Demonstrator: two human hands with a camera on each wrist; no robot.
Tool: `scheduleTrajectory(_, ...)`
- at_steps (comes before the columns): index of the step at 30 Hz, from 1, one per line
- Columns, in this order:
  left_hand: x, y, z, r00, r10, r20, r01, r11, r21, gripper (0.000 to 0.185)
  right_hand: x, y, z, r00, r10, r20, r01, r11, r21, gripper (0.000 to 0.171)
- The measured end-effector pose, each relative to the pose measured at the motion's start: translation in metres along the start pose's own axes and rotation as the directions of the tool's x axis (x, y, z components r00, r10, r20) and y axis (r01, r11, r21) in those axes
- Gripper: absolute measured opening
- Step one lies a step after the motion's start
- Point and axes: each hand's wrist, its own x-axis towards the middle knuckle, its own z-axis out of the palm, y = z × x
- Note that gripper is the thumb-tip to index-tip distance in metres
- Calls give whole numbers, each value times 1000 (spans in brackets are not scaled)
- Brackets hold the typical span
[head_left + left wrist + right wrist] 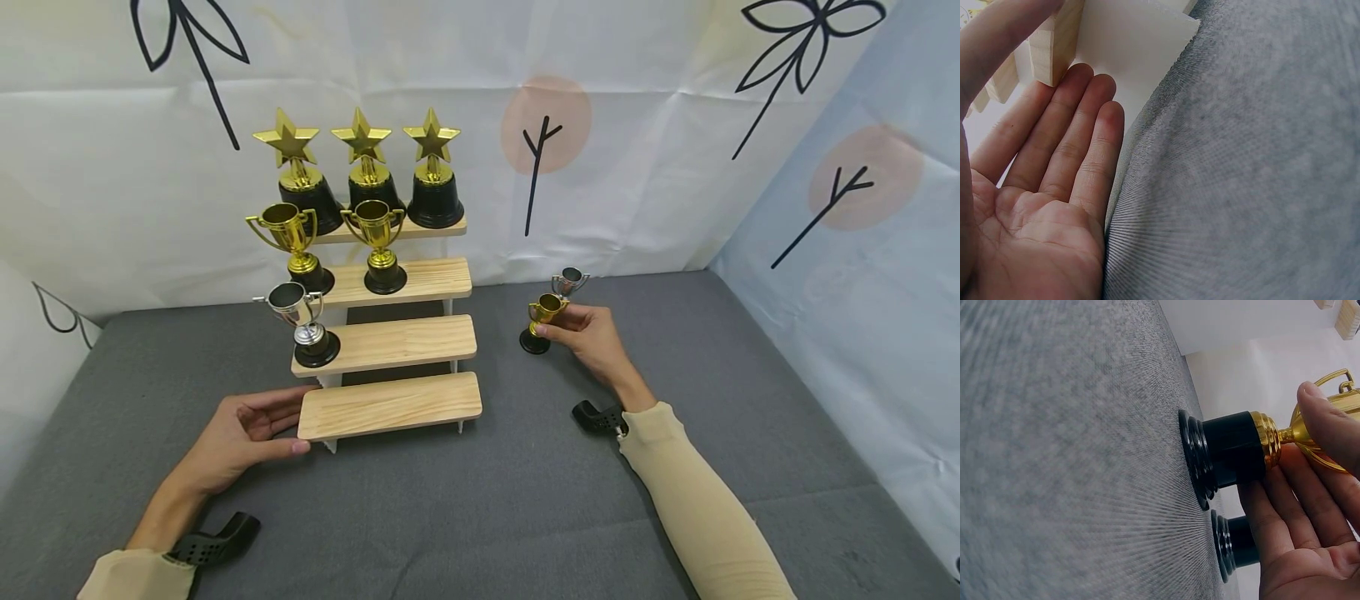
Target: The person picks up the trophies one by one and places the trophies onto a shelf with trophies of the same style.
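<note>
My right hand (588, 332) pinches a small gold cup trophy (542, 318) that stands on the grey mat, right of a wooden stepped stand (390, 406). In the right wrist view, thumb and fingers of that hand (1310, 506) curl round the gold cup trophy's (1235, 450) stem above its black base. A silver cup trophy (570, 282) stands just behind it, and its black base (1235, 547) shows beside my palm. My left hand (258, 427) lies open, fingers straight, touching the left end of the stand's bottom step. The left wrist view shows this hand's flat fingers (1066, 156) beside the wooden step end (1054, 50).
Three gold star trophies (363, 171) fill the stand's top step. Two gold cups (378, 242) stand on the second and a silver cup (303, 325) on the third. The bottom step is bare. White patterned sheets wall in the grey mat (487, 500) at the back and right.
</note>
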Motion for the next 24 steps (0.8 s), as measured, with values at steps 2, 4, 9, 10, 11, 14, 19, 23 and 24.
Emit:
scheduleTrajectory(2,0,0,0,1000,0,-2,0,1000,2,65,0,0,0,1000,-3,0,3,1000,-1,38)
scheduleTrajectory(4,0,1,0,1000,0,-3,0,1000,3,65,0,-1,0,1000,-8,0,8,1000,2,37)
scheduleTrajectory(9,0,0,0,1000,3,-6,-3,1000,5,65,-1,-2,0,1000,-17,-1,17,1000,2,36)
scheduleTrajectory(10,0,0,0,1000,4,-5,-4,1000,3,64,-1,-3,0,1000,-18,0,18,1000,6,36)
scheduleTrajectory(11,0,0,0,1000,4,-6,-4,1000,3,64,-1,-3,0,1000,-17,0,17,1000,10,37)
scheduleTrajectory(14,0,0,0,1000,5,-7,-5,1000,0,65,0,-6,0,1000,-22,0,22,999,35,36)
scheduleTrajectory(19,1,0,0,1000,4,-10,-4,1000,-2,65,0,-12,1,999,-44,4,44,997,68,36)
scheduleTrajectory(23,1,0,0,1000,1,-11,-1,1000,-3,65,0,-18,2,998,-56,-2,56,997,49,36)
scheduleTrajectory(24,1,0,0,1000,0,-11,0,1000,-3,65,-1,-20,2,998,-58,-4,58,997,41,36)
